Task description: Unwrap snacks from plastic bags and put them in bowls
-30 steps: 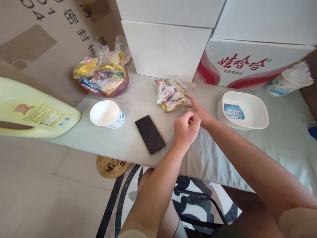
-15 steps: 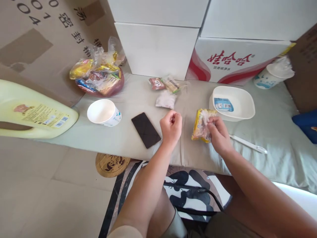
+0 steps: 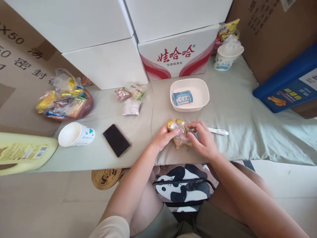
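Note:
Both my hands hold a clear-and-yellow snack packet [image 3: 178, 132] just above the near edge of the cloth-covered surface [image 3: 237, 109]. My left hand [image 3: 163, 136] grips its left end and my right hand [image 3: 201, 140] pinches its right side. Behind the packet stands a white square bowl [image 3: 203, 99] with a blue sachet [image 3: 182, 98] inside. A white plastic utensil [image 3: 218, 131] lies right of my right hand.
A black phone [image 3: 116, 140], a tipped paper cup [image 3: 74, 134] and a yellow jug [image 3: 22, 153] lie to the left. Small sachets [image 3: 131, 99] and a bowl of snacks [image 3: 64, 100] sit farther back. White boxes [image 3: 173, 53], a lidded cup [image 3: 226, 54] and a blue box [image 3: 287, 81] line the back and right.
My right hand picked the yellow packet out of the pile and brought it toward me. My left hand, a loose fist before, has now closed on the packet too. The view swung right.

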The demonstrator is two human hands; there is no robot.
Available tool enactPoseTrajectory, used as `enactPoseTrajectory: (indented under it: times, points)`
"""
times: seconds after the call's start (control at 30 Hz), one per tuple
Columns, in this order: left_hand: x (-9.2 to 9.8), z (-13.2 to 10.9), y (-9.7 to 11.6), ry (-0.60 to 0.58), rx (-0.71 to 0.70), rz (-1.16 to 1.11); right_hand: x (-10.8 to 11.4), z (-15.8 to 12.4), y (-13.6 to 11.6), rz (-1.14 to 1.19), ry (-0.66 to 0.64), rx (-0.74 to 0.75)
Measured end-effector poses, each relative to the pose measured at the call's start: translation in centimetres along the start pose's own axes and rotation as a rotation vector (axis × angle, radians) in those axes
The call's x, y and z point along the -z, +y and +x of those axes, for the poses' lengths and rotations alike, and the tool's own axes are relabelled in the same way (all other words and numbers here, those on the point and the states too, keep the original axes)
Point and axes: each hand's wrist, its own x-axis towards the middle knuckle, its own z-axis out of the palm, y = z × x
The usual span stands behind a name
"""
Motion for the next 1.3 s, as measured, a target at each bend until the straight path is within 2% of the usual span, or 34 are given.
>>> enactPoseTrajectory:
  times: [0.07, 0.13, 0.23, 0.33, 0.47, 0.6, 0.77, 0.87, 1.0, 1.2, 1.3]
  points:
    - [-0.3, 0.6, 0.0, 0.044, 0.060, -0.117, 1.8, 0.3, 1.0, -0.199, 0.081, 0.004]
    - [-0.4, 1.1, 0.1, 0.046, 0.100, -0.233, 3.0, 0.4, 2.0, -0.405, 0.128, -0.053]
    - [-0.2, 1.8, 0.5, 0.035, 0.108, -0.369, 3.9, 0.2, 3.2, -0.599, 0.067, -0.119]
    - [0.1, 2.2, 0.5, 0.074, 0.099, -0.420, 4.0, 0.1, 3.6, -0.648, -0.024, -0.112]
    - [0.2, 2.3, 0.0, 0.121, 0.050, -0.410, 4.3, 0.3, 3.0, -0.511, -0.004, -0.139]
    - [-0.3, 2.2, -0.6, 0.130, -0.024, -0.379, 3.9, 0.4, 1.3, -0.162, 0.015, -0.203]
    - [-0.8, 1.9, -0.9, 0.087, -0.085, -0.257, 2.1, 0.0, -1.0, 0.095, -0.175, -0.180]
    - [-0.8, 1.7, -1.1, 0.058, -0.104, -0.202, 1.2, -0.1, -1.5, 0.128, -0.238, -0.171]
    - [-0.6, 1.4, -1.2, 0.044, -0.109, -0.203, 1.1, 0.0, -1.6, 0.147, -0.244, -0.207]
    - [-0.4, 1.3, -1.2, 0.072, -0.083, -0.218, 0.8, -0.2, -1.7, 0.126, -0.137, -0.143]
    - [-0.5, 1.3, -1.2, 0.072, -0.075, -0.220, 0.5, -0.1, -1.5, 0.070, -0.130, -0.168]
